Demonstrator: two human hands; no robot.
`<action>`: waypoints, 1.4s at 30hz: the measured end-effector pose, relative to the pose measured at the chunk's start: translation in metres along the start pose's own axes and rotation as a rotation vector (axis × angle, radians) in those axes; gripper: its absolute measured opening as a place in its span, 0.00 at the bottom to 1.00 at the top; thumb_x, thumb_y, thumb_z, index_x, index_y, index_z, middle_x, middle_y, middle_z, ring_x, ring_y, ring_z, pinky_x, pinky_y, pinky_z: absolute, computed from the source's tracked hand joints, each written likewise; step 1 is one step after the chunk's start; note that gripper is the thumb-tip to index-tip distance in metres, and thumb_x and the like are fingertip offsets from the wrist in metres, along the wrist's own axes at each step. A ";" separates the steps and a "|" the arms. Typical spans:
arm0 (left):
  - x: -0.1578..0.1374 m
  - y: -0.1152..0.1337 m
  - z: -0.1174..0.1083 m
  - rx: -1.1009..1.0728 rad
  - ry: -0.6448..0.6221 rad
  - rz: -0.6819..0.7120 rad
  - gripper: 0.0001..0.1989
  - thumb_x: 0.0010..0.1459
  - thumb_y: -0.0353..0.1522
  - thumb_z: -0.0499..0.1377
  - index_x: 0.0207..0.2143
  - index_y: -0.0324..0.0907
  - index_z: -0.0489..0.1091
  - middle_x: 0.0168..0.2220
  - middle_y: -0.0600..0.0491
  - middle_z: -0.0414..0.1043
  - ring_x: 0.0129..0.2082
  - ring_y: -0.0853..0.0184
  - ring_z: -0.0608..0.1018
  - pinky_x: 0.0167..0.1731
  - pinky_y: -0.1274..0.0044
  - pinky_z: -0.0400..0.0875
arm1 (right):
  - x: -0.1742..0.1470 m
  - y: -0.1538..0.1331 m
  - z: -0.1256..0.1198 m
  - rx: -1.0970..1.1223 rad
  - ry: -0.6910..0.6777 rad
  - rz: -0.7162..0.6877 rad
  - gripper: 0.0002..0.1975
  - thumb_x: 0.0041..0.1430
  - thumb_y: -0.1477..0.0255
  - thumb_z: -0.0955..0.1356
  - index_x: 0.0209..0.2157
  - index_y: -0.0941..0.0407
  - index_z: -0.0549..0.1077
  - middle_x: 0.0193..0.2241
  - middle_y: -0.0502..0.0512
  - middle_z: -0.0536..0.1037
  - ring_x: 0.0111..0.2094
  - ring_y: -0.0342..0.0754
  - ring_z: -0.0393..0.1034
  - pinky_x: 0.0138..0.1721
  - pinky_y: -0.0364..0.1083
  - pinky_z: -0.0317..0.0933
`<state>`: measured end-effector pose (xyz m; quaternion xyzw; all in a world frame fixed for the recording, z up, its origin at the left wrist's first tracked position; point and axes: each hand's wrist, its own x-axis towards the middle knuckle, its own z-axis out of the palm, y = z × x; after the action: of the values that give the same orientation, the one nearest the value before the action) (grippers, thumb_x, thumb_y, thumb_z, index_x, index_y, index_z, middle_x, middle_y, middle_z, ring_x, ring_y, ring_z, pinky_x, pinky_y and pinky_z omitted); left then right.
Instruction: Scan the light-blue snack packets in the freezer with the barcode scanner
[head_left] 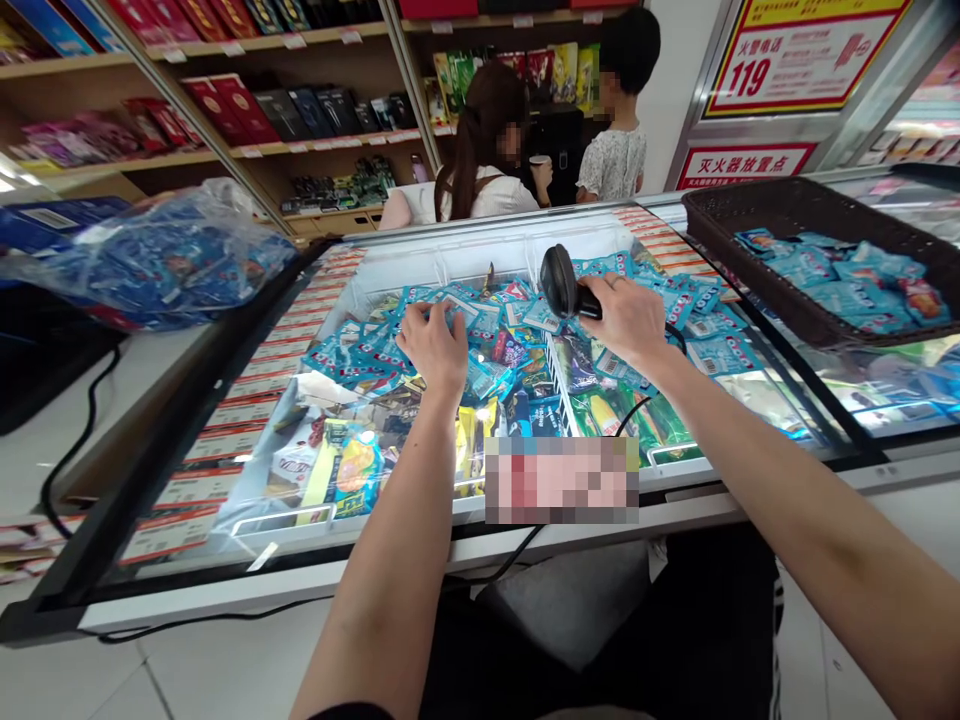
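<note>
Gripping a barcode scanner, your right hand is above the display freezer. Your left hand spreads over blue packets. Shelves stand behind.

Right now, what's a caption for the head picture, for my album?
Left hand at small blue packets, right hand holding a black handheld scanner, over glass-topped freezer.

Room between left hand and scanner; cable trails nearer.
</note>
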<state>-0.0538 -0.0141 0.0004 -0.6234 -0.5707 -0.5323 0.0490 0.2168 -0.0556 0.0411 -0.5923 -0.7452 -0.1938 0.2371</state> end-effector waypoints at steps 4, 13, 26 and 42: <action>-0.007 0.005 -0.003 0.030 -0.061 0.055 0.22 0.45 0.44 0.64 0.42 0.46 0.69 0.56 0.44 0.60 0.60 0.48 0.55 0.58 0.51 0.42 | 0.013 0.005 0.002 -0.030 0.046 0.106 0.20 0.59 0.62 0.63 0.49 0.58 0.66 0.39 0.62 0.72 0.39 0.55 0.64 0.34 0.48 0.52; -0.006 0.023 -0.001 0.210 -0.280 0.220 0.17 0.61 0.35 0.48 0.52 0.49 0.65 0.60 0.50 0.58 0.63 0.58 0.56 0.61 0.54 0.37 | -0.004 0.020 0.025 -0.037 -0.048 0.312 0.20 0.57 0.62 0.63 0.49 0.56 0.67 0.40 0.61 0.72 0.37 0.55 0.67 0.34 0.49 0.55; -0.015 0.037 0.021 -0.005 -0.714 0.616 0.17 0.63 0.39 0.46 0.44 0.44 0.71 0.43 0.49 0.73 0.46 0.64 0.72 0.50 0.68 0.61 | -0.009 0.017 0.028 -0.002 -0.041 0.240 0.18 0.55 0.62 0.64 0.46 0.54 0.69 0.40 0.58 0.73 0.35 0.55 0.67 0.34 0.49 0.55; -0.016 0.044 0.018 0.050 -0.663 0.566 0.20 0.59 0.47 0.49 0.41 0.42 0.70 0.45 0.47 0.70 0.48 0.61 0.69 0.50 0.68 0.60 | -0.010 0.017 0.028 -0.020 -0.037 0.227 0.19 0.56 0.62 0.64 0.47 0.56 0.68 0.40 0.61 0.73 0.35 0.55 0.67 0.34 0.49 0.54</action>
<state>-0.0060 -0.0276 0.0057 -0.8910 -0.3749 -0.2551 0.0223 0.2315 -0.0438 0.0130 -0.6786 -0.6757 -0.1622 0.2379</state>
